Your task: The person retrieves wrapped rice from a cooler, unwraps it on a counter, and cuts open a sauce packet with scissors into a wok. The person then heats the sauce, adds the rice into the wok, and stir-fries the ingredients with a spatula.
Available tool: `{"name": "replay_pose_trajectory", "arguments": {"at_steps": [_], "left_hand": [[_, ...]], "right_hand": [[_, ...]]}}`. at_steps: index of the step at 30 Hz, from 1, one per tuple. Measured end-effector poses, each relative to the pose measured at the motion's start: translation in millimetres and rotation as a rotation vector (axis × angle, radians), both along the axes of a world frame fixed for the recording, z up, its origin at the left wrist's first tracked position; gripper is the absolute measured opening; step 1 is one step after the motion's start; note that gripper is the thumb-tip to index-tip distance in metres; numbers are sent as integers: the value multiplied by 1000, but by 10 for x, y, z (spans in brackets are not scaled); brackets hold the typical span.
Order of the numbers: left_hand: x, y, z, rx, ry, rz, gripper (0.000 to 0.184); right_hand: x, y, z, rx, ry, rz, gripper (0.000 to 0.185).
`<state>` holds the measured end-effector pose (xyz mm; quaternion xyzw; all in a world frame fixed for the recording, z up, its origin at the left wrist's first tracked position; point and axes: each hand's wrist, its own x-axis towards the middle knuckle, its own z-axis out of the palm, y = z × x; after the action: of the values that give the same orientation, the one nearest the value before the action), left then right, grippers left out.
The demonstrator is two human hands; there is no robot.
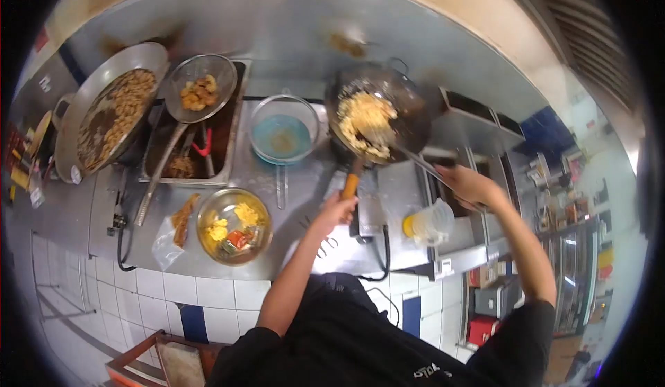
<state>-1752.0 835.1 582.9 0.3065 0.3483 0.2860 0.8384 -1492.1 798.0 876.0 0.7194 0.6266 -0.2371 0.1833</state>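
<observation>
My left hand [337, 212] is wrapped round the orange handle [351, 185] of a dark wok [413, 113]. Inside the wok lies a pale yellow, crumbly food [367, 115] that looks like rice or scrambled egg. With my right hand [472, 185] I grip the long metal handle of a wok spatula [378, 135]. Its broad head rests in the food, partly covered by it. Below and right of the wok, a clear plastic jug [431, 222] with something yellow in it lies near my right forearm.
Left of the wok are a blue bowl with a strainer [282, 132], a skimmer [181, 113] holding fried pieces over a fryer tank [228, 169], and a large pan [73, 127] of browned food. A steel bowl [220, 252] with yellow food and a plastic bag [167, 245] sit near the counter's front edge.
</observation>
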Motion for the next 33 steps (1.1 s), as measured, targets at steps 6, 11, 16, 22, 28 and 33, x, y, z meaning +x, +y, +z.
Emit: {"name": "replay_pose_trajectory", "arguments": {"at_steps": [6,11,16,22,28,33], "left_hand": [[-47,-78,113,-29,-16,19,35],[-13,-157,65,-17,0,43,35],[-16,-104,154,0,-8,67,32],[81,-174,38,-13,-25,52,32],[44,-125,104,-1,-33,49,30],[68,-110,93,65,-41,4,27]], "right_hand": [[193,70,997,-122,78,-127,43],[293,269,309,-52,192,-40,42],[382,128,695,-40,395,-260,44],[254,117,-166,107,307,-78,44],[301,-35,643,26,154,-87,41],[560,158,-915,510,117,141,39]]}}
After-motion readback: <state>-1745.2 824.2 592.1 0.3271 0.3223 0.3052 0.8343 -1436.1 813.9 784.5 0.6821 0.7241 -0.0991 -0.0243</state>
